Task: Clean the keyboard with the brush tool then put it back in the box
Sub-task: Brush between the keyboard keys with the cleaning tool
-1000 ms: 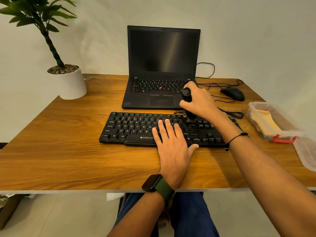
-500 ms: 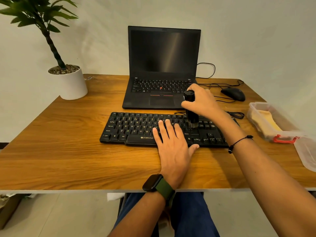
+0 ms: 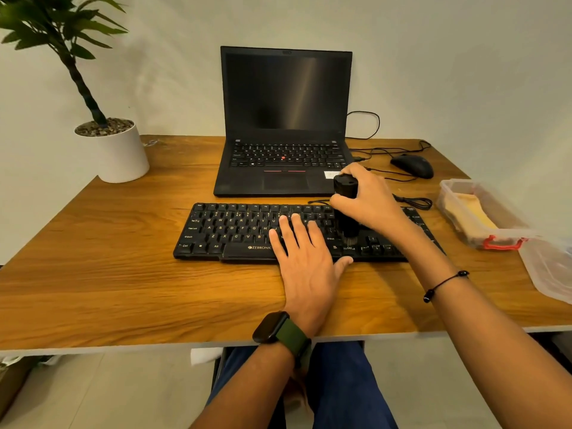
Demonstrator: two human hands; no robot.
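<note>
Plain pale wall backs a wooden desk (image 3: 93, 274) seen from above. At the far left corner stands a white pot (image 3: 119, 153) holding a plant (image 3: 62, 35) whose leaves are cut off by the frame's top and left edges.

At the centre of the far edge sits an open laptop (image 3: 284, 119), screen dark. Just in front of it, toward the near edge, lies the black keyboard (image 3: 235, 230); its right end is partly hidden by the arms.

The left hand (image 3: 306, 258) lies flat on the keyboard's lower middle, fingers straight and pressing the keys, thumb against the front rim. A watch (image 3: 272, 328) on a green strap sits at that wrist.

The right hand (image 3: 370, 201) curls around the black brush tool (image 3: 346, 196), held upright; its bristles (image 3: 349, 241) touch the keys right of centre. Bristle detail is hard to make out.

A black mouse (image 3: 411, 165) rests near the far right corner, its cable looping behind the hand. At the right edge stands the clear box (image 3: 448, 193), open, with a yellow cloth-like item inside, not clearly identifiable. Its lid (image 3: 551, 267), just beside it, is cut off by the frame.
</note>
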